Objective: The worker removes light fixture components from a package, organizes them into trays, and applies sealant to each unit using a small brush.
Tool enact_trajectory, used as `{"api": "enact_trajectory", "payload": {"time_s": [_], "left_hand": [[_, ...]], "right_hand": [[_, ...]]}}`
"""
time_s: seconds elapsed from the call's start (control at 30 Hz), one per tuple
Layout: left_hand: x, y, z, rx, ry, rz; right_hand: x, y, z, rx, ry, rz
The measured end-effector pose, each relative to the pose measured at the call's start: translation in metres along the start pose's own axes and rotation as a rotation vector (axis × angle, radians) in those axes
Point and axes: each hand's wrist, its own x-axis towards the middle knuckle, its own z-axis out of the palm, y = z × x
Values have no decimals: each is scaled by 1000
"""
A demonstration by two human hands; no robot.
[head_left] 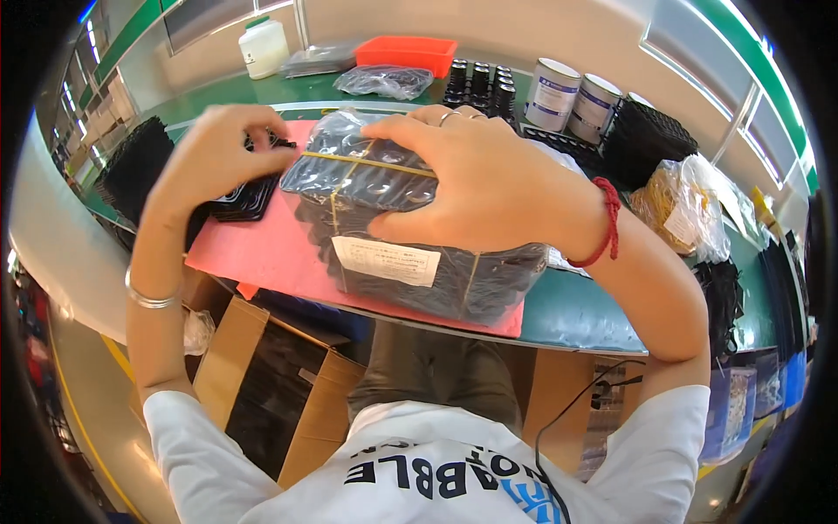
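Note:
A block-shaped bundle of stacked black trays (393, 271), wrapped in clear plastic and tied with yellow straps, stands on a pink sheet (253, 258) at the bench edge. A white printed label is on its near side. My right hand (489, 179) lies over its top, fingers and thumb spread across the straps and gripping it. To the left, my left hand (218, 153) is raised with curled fingers closed on a small black thing (281, 141) whose kind I cannot make out. Below that hand lies a black tray (244, 205), partly hidden.
Stacks of black trays (140, 170) stand left and right on the green bench (585, 310). Behind are a red bin (406, 54), black cylindrical parts (480, 83), metal cans (552, 92) and a white jug (264, 48). An open cardboard box (231, 349) sits below.

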Motion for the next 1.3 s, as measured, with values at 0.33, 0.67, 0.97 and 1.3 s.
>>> {"api": "enact_trajectory", "payload": {"time_s": [0.33,0.67,0.97,1.3], "left_hand": [[17,96,-16,59,-179,464],[46,111,8,133,-423,519],[29,124,1,134,-402,520],[-48,156,-14,159,-188,339]], "right_hand": [[-41,6,-25,1055,680,-8],[-163,-41,75,1296,289,-1],[-152,-13,181,2018,-166,516],[-142,-12,225,2380,-102,475]]}}
